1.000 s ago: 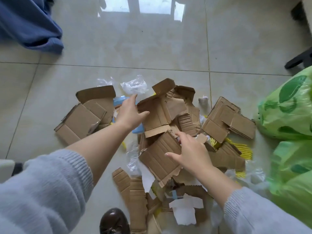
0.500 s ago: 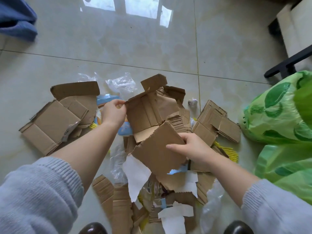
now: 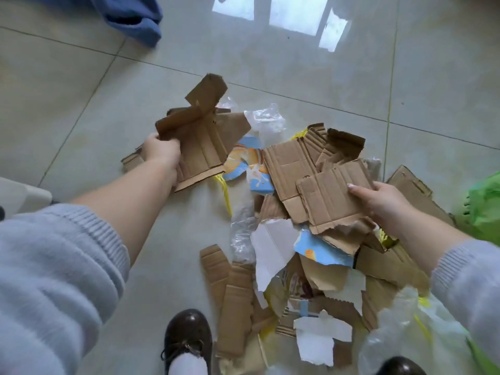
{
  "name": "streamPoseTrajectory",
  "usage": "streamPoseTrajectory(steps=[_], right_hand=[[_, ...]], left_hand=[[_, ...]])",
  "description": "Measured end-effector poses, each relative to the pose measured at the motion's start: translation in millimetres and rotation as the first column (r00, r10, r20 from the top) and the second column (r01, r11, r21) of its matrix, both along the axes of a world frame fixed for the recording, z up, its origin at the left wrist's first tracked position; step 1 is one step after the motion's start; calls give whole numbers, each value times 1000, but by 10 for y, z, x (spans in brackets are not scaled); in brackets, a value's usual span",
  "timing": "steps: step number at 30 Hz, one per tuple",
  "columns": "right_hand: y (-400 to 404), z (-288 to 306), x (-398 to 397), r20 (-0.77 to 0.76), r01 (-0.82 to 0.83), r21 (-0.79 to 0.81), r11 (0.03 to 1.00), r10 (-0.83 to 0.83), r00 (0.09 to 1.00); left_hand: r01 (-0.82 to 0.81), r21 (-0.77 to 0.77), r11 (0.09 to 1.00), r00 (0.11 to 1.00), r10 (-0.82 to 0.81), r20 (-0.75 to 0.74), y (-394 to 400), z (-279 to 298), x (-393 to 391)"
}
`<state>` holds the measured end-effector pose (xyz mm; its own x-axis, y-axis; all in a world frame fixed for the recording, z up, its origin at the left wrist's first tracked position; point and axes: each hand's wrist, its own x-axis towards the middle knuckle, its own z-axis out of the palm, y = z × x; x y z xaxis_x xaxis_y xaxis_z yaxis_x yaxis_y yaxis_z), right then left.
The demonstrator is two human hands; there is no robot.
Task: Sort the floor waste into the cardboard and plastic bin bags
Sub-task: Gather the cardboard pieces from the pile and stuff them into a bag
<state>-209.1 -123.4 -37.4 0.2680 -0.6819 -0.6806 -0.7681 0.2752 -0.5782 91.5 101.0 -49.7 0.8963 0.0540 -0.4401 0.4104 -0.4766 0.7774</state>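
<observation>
Now | my left hand (image 3: pixel 161 152) lifts a folded cardboard piece (image 3: pixel 201 136) clear at 10 o'clock, fingers clamped | my right hand (image 3: pixel 384 201) grips a torn cardboard sheet (image 3: pixel 328 197) raised off pile at 3 | green bin bag (image 3: pixel 484 209) just beyond: bagging next, I judge.

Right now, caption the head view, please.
Left hand and right hand each grip torn cardboard above mixed floor waste.

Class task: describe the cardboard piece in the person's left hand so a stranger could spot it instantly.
Start at the blue cloth at the top left and go down to the left hand. It grips a brown folded cardboard piece. Unlike the other pieces, one flap points up.
</observation>
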Motion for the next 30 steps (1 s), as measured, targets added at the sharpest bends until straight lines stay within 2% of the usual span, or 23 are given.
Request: streamPoseTrajectory(steps=[4,7,12,17,26,30], right_hand=[[93,-51,70,-61,-21,-30,999,19,998],[130,-111,121,-66,-10,-52,999,7,998],[152,-197,141,-99,-24,-108,994,13,995],[117,-264,156,-102,25,-89,996,-34,994],[28,-177,131,62,140,-18,990,-139,988],[-125,26,91,238,289,-12,957,-278,931]], left_hand=[[-165,-149,975,975,138,-176,479,-48,77],[-216,-97,972,965,197,-170,841,-206,113],[-223,-44,974,951,207,-228,1127,-480,91],[-293,-89,952,940,270,-209,1066,-598,95],[-326,-183,927,913,259,-316,949,-700,212],[-355,-229,906,908,276,-316,958,-688,176]])
